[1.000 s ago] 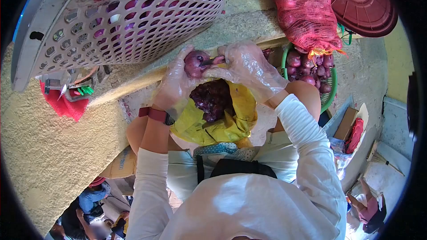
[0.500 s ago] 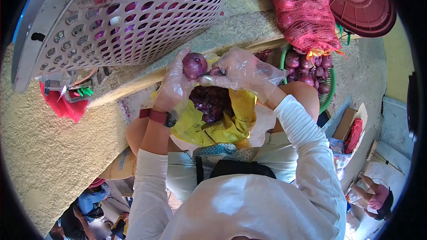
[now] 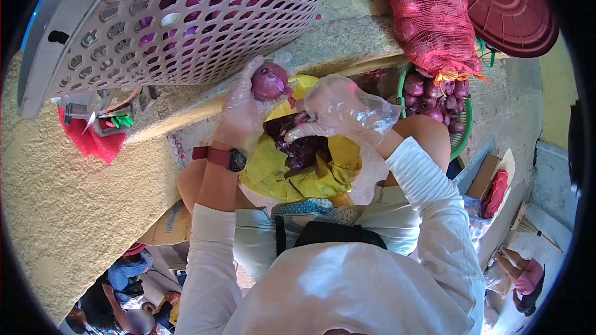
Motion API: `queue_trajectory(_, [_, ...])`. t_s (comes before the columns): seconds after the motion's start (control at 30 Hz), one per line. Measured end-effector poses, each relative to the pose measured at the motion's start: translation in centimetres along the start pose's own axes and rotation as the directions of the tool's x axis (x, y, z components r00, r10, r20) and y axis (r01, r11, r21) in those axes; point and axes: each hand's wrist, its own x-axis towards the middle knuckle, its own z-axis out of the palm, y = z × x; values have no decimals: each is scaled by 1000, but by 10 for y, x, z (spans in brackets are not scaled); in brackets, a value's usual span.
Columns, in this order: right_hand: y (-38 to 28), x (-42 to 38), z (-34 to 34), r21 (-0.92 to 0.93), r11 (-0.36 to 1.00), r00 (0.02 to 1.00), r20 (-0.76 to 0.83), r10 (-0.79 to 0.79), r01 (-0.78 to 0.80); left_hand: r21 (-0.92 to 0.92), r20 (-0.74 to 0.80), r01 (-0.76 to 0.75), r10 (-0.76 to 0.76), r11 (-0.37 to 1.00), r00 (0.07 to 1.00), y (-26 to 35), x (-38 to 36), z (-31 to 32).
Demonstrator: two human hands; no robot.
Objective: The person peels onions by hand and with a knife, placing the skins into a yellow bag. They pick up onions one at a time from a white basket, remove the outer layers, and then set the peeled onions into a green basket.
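Note:
A red onion (image 3: 269, 80) sits in my left hand (image 3: 241, 102), whose gloved fingers curl around it. A scrap of loose skin hangs from the onion's right side. My right hand (image 3: 338, 108), also in a clear plastic glove, is a little to the right and lower, apart from the onion. Its thumb and fingers pinch a dark purplish scrap that looks like onion skin (image 3: 302, 118). Below both hands, between my knees, a yellow bag (image 3: 267, 174) gapes wide. Dark onion skins (image 3: 305, 154) fill its middle.
A large perforated crate (image 3: 205, 25) of onions stands at upper left. To the right are a green basket (image 3: 460, 139) of onions, a red mesh sack (image 3: 431, 18) and a dark red lid (image 3: 509, 6). Other people (image 3: 528, 279) are at the lower corners.
My right hand has moved down and away from the onion, over the yellow bag. The onion has turned in my left hand, and loose skin now hangs from it.

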Motion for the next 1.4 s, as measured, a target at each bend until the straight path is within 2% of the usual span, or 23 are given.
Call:
queue_trajectory(0.1, [6, 1, 1, 71, 997, 998, -50, 25, -21, -34, 68, 67, -65, 997, 996, 4, -9, 7])
queue_trajectory(0.17, [1, 3, -10, 112, 992, 998, -8, 67, -66, -89, 95, 103, -94, 991, 991, 3, -11, 9])
queue_trajectory(0.23, [-7, 6, -24, 151, 982, 993, 35, 109, -113, -82, 114, 56, -47, 995, 992, -1, -12, 6])
queue_trajectory(0.27, [-11, 7, -31, 211, 958, 981, 40, 190, -194, -74, 135, 10, 0, 997, 991, -3, -11, 4])
queue_trajectory(0.3, [-12, 8, -34, 269, 924, 962, 50, 269, -273, -74, 135, 10, 0, 997, 991, -6, -10, 4])
queue_trajectory(0.37, [-10, 8, -31, 257, 911, 946, 55, 319, -322, -98, 25, -21, 24, 995, 999, -13, -8, 8])
queue_trajectory(0.4, [-8, 8, -28, 244, 896, 928, 59, 368, -371, -97, 26, -21, 23, 995, 999, -15, -7, 10])
queue_trajectory(0.47, [-5, 8, -22, 258, 891, 926, 58, 372, -374, -94, 0, -93, 93, 991, 996, -18, -4, 13])
queue_trajectory(0.73, [-13, 9, -27, 429, 810, 906, 54, 419, -400, -97, 54, -63, 69, 993, 996, -18, -7, 17])
queue_trajectory(0.8, [-16, 11, -33, 458, 753, 874, 139, 465, -473, -75, 64, -72, 77, 995, 995, -20, -3, 13])
queue_trajectory(0.97, [-11, 10, -21, 461, 750, 873, 133, 470, -474, -79, 0, -89, 89, 993, 996, -22, -5, 17])
queue_trajectory(1.33, [-14, 11, -31, 485, 709, 853, 186, 488, -512, -110, 4, -94, 95, 990, 995, -26, 0, 15])
queue_trajectory(1.4, [-9, 10, -20, 475, 741, 871, 130, 474, -474, -101, 3, -99, 100, 990, 995, -29, 3, 12])
